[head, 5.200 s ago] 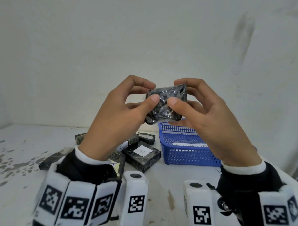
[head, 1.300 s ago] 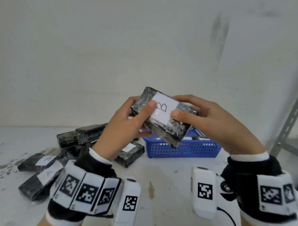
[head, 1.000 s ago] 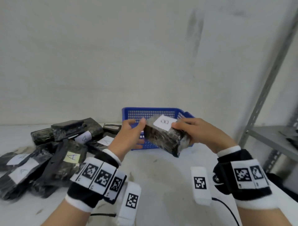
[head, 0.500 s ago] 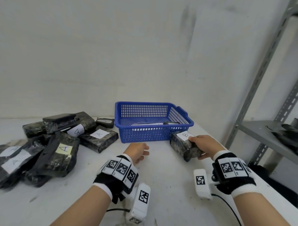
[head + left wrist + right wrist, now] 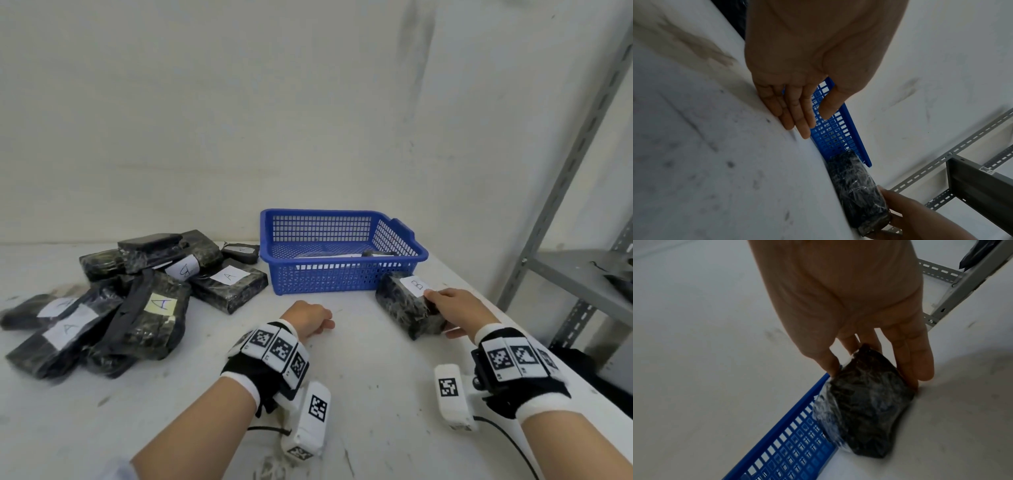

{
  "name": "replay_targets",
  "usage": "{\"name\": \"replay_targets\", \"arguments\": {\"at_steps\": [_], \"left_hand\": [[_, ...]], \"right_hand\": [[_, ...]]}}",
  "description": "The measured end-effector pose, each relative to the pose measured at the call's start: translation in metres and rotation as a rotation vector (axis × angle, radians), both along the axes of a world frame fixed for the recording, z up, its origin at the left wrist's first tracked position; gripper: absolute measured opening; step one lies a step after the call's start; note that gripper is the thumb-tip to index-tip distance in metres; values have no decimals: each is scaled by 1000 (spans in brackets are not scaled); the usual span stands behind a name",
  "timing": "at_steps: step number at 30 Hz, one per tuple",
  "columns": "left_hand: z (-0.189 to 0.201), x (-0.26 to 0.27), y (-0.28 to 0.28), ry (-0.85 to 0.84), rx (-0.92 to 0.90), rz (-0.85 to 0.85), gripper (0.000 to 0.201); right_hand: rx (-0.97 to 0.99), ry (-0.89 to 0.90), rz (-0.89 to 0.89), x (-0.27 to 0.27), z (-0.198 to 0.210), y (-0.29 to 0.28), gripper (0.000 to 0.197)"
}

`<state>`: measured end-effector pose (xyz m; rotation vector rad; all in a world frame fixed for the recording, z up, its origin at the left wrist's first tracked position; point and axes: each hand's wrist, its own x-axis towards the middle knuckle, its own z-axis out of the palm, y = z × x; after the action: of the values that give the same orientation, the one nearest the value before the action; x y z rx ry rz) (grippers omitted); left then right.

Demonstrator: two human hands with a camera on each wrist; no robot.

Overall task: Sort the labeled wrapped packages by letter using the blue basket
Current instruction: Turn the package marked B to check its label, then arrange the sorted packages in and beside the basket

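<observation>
On the white bench (image 5: 359, 377), just in front of the blue basket's (image 5: 342, 274) right front corner, lies a black wrapped package (image 5: 404, 308) bearing a white label marked B (image 5: 416, 284). The right hand (image 5: 455, 308) holds its near end: the right wrist view shows the thumb on one side and the fingers (image 5: 914, 356) on the other, clamped across the wrapping, with the package resting on the bench against the basket wall. The left hand (image 5: 308, 318) holds nothing; the left wrist view shows its fingers (image 5: 795, 110) straight and together, their tips at the bench surface short of the basket. Inside the basket lie dark wrapped items with a white label, partly hidden by the mesh wall. To the left of the basket sits a heap of black wrapped packages (image 5: 137, 291); several labels read A, one reads B. A grey metal shelf (image 5: 582, 267) stands at the right.
</observation>
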<state>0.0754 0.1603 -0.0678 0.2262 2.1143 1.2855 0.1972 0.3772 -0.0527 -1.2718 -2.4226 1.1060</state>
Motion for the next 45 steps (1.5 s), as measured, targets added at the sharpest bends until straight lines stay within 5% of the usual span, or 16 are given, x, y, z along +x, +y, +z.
{"name": "replay_targets", "arguments": {"at_steps": [4, 8, 11, 15, 19, 21, 27, 32, 35, 38, 42, 45], "left_hand": [[11, 4, -13, 0, 55, 43, 31], [23, -6, -40, 148, 140, 118, 8], [34, -20, -69, 335, 113, 174, 17], [52, -41, -115, 477, -92, 225, 16], [61, -61, -158, 467, -545, 236, 98], [59, -65, -175, 492, -794, 162, 112], [39, -70, -199, 345, -876, 18, 160], [25, -61, -195, 396, -839, 114, 132], [41, -55, -194, 399, -740, 127, 125], [66, -50, -198, 422, -596, 108, 123], [95, -40, -202, 433, -248, -52, 101], [112, -33, -200, 533, -45, -103, 90]], "right_hand": [[123, 97, -69, 5, 5, -7, 57], [222, 374, -36, 5, 24, -38, 31], [36, 532, 77, -10, 29, -71, 18], [-330, 496, 274, -38, 19, -122, 17], [-442, 333, 389, -71, -6, -167, 25], [-478, 250, 396, -87, -15, -187, 27], [-457, 53, 413, -114, -14, -221, 37], [-483, 29, 444, -119, -13, -235, 29], [-427, 39, 473, -118, -16, -238, 18], [-432, 108, 506, -113, -9, -238, 28], [-615, 438, 599, -110, 24, -234, 44], [-854, 706, 640, -105, 55, -229, 38]]}}
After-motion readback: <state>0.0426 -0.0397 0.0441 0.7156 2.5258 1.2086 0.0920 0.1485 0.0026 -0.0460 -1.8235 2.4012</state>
